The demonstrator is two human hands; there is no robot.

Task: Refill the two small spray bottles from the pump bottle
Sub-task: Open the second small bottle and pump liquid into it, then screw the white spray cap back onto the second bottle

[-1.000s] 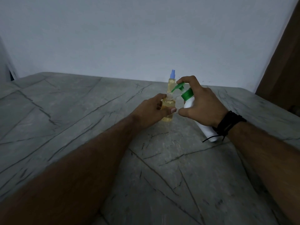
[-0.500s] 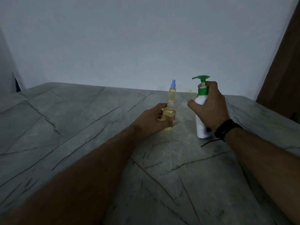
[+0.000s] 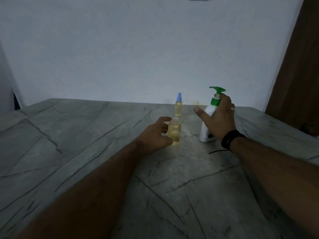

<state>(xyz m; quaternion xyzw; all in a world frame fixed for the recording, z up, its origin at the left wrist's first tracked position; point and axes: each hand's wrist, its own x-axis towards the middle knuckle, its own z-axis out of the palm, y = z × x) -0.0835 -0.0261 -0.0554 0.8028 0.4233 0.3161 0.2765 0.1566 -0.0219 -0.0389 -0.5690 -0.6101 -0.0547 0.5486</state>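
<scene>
A small uncapped spray bottle (image 3: 174,132) of yellow liquid stands on the grey stone table (image 3: 86,135). My left hand (image 3: 154,135) curls loosely round its left side, thumb at its base and index finger near its neck. Behind it stands a second small yellow bottle (image 3: 178,107) with a blue spray cap. The white pump bottle (image 3: 206,125) with a green pump head stands upright to the right. My right hand (image 3: 219,118) rests against it with thumb and fingers spread, one fingertip touching the pump neck.
A pale wall rises directly behind the table. A brown wooden panel (image 3: 296,75) stands at the far right. A black cord hangs from the band on my right wrist (image 3: 229,140) onto the table.
The pump bottle went from tilted over the small open bottle to standing upright on the table. My right hand has since loosened its grip and spread its fingers; my left hand's hold has slackened.
</scene>
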